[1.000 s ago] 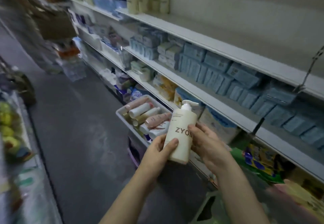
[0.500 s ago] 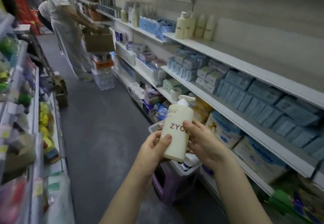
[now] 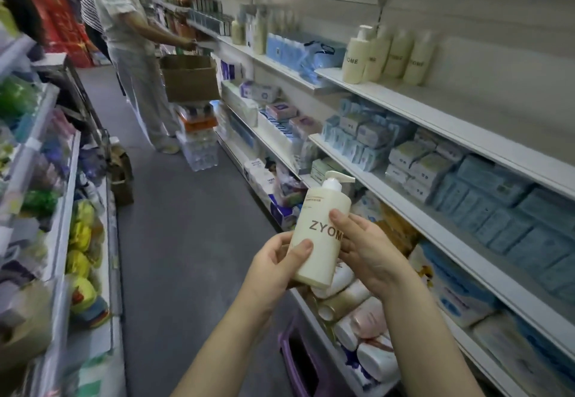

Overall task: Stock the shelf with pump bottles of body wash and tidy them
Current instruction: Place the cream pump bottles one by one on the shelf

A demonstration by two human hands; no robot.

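My left hand (image 3: 273, 263) cups the lower part of the pump bottle (image 3: 320, 235) with the thumb laid across its front. My right hand (image 3: 367, 250) wraps the other side, with its fingertips over the end of the printed name. Both hands are closed round it, and it stands nearly upright in the air above the aisle, level with the lower shelves.

The bottle is smooth, cream-coloured plastic, round in the body, with a white pump head whose spout points right. Large brown letters read "ZYOM", the rest being under my fingers. The small print near the shoulder is too fine to read.

Directly beneath it a white bin (image 3: 306, 319) holds a jumble of other bottles (image 3: 357, 303) lying on their sides, white, pink and tan. The bin sits on a purple plastic stool (image 3: 292, 362).

Up to the right, a white shelf board (image 3: 435, 110) carries a row of four matching cream bottles (image 3: 395, 54) marked "ZYOME". They stand close together at its left end. The shelves below are packed with pale blue soft packs (image 3: 497, 210).

Farther down the grey floor (image 3: 186, 241), another person (image 3: 130, 39) reaches to the shelving beside an open cardboard box (image 3: 189, 77). Yellow bags (image 3: 81, 235) line the racks on my left.
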